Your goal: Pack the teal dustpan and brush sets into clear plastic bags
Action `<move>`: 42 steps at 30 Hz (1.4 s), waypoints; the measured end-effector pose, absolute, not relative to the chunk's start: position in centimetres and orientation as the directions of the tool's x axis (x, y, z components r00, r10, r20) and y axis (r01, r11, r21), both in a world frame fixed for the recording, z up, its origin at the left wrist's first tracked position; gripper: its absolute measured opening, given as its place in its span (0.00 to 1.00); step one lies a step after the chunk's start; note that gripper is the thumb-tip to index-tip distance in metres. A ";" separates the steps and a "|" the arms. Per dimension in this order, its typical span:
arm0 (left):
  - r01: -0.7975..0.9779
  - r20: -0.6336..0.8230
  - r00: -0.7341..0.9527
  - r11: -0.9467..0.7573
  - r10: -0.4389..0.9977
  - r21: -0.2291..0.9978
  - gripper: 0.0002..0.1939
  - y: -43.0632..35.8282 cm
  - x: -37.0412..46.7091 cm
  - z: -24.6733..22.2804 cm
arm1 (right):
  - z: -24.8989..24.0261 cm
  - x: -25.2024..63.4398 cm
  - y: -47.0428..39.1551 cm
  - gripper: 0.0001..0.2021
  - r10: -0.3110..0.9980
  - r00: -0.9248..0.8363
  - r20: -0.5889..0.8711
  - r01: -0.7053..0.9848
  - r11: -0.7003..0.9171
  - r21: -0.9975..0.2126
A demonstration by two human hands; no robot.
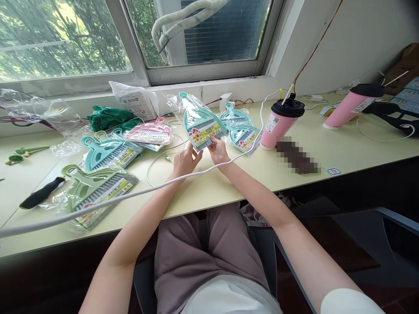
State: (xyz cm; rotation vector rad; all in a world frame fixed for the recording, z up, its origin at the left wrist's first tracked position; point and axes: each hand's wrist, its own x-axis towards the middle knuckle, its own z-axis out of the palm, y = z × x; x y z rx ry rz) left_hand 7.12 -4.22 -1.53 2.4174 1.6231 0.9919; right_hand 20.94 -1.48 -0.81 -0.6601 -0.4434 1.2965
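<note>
Both hands hold up a teal mini dustpan-and-brush set point(199, 122) sealed in a clear bag, tilted above the pale desk point(229, 183). My left hand point(185, 160) pinches its lower left edge. My right hand point(218, 149) grips the lower right edge by the printed label. Two more teal bagged sets point(240, 131) lie just right of my right hand. A pink set point(149, 133), another teal set point(108, 151) and a green set point(98, 192) lie to the left.
A white cable point(131, 196) runs across the desk under my wrists. A pink lidded cup point(279, 124) stands right of the sets, a second pink cup point(352, 104) lies tipped farther right. A black-handled tool point(41, 192) lies at left. Empty plastic bags point(49, 115) sit under the window.
</note>
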 end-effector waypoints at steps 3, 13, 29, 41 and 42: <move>0.738 0.493 0.249 -0.493 0.834 0.461 0.16 -4.3 6.8 -1.5 | -0.7 20.9 -1.6 0.11 0.973 0.224 -0.059 -0.722 0.125 -0.680; 0.675 0.507 0.053 -0.405 0.860 0.617 0.23 -4.8 6.5 -0.1 | -0.5 20.9 -1.9 0.16 0.963 0.267 -0.030 -0.710 0.176 -0.681; 0.760 0.550 0.239 -0.507 0.800 0.406 0.18 -4.1 6.0 -1.2 | -0.6 21.3 -1.5 0.17 0.943 0.332 -0.010 -0.701 0.240 -0.671; 0.511 0.447 0.650 -0.789 0.614 0.341 0.28 -4.4 6.0 -1.3 | -0.2 21.8 -1.2 0.17 0.931 0.363 -0.039 -0.738 0.261 -0.623; 0.429 0.473 0.650 -0.801 0.595 0.418 0.32 -4.4 5.8 -1.5 | 0.0 21.7 -1.3 0.17 0.940 0.341 -0.026 -0.744 0.253 -0.618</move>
